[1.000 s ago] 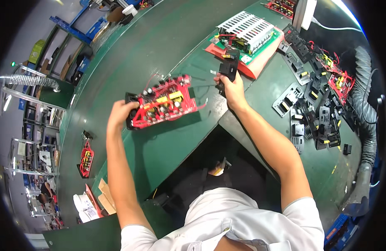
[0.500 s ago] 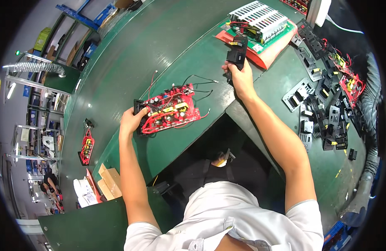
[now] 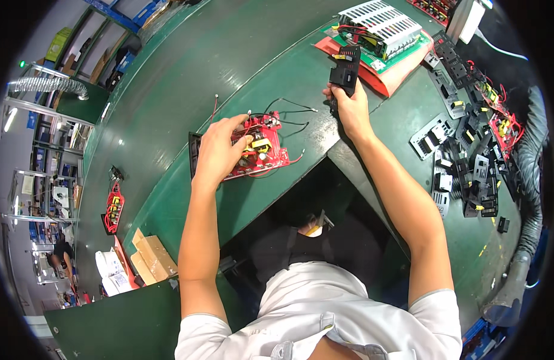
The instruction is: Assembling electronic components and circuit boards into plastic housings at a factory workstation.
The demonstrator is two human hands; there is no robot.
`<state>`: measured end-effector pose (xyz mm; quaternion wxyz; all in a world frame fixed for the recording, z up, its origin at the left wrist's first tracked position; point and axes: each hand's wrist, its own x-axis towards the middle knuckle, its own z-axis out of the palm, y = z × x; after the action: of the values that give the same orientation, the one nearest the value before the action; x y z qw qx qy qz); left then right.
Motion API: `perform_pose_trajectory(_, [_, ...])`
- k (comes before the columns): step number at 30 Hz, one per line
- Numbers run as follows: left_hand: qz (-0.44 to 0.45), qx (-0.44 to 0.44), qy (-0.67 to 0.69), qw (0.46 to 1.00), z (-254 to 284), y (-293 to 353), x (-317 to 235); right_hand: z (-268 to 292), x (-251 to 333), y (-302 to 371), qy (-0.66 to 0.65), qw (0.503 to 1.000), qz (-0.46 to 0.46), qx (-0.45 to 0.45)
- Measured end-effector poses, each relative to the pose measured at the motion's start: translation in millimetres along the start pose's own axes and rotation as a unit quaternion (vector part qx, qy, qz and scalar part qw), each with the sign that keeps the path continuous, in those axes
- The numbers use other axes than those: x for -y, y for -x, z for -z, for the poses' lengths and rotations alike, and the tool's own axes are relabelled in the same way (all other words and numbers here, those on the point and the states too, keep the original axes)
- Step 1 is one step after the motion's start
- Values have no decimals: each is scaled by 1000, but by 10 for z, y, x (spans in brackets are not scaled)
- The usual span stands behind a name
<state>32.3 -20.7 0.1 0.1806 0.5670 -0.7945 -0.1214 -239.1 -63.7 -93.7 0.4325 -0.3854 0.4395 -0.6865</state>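
On the green bench before me lies a red circuit board (image 3: 268, 157) crowded with parts, yellow-wrapped transformers and loose wires. A black end panel (image 3: 194, 157) stands along its left edge. Over the board's left half reaches my left hand (image 3: 220, 147), thumb and fingers apart, their tips at the parts near the board's middle. It hides much of the board beneath. Farther right, my right hand (image 3: 349, 108) is closed around a black plastic panel (image 3: 346, 67) with a socket and a small yellow piece, held upright above the bench.
A silver vented metal case (image 3: 382, 27) on a green board rests on an orange-red sheet (image 3: 385, 84) at the back. Black panels (image 3: 469, 153) pile up at right beside a grey hose (image 3: 529, 162). A smaller red board (image 3: 113, 207) and cardboard (image 3: 152, 258) lie at left.
My left hand has left the black end panel and moved right, over the board's parts. My right hand keeps hold of its black panel. The view has shifted slightly.
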Motion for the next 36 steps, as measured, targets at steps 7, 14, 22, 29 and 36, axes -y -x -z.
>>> perform_pose_trajectory(7, [70, 51, 85, 993, 105, -11, -33, 20, -12, -13, 2, 1000, 4, 7])
perform_pose_trajectory(14, [55, 91, 296, 949, 310, -19, 263, -16, 21, 14, 22, 1000, 0, 5])
perform_pose_trajectory(22, [111, -27, 280, 953, 421, -42, 613, -12, 2, 5, 16, 1000, -2, 11])
perform_pose_trajectory(29, [131, -42, 215, 967, 370, 9, 563, 4, -17, 19, 18, 1000, 4, 18])
perform_pose_trajectory(36, [121, 39, 339, 932, 537, 47, 377, 7, -19, 0, 34, 999, 4, 21])
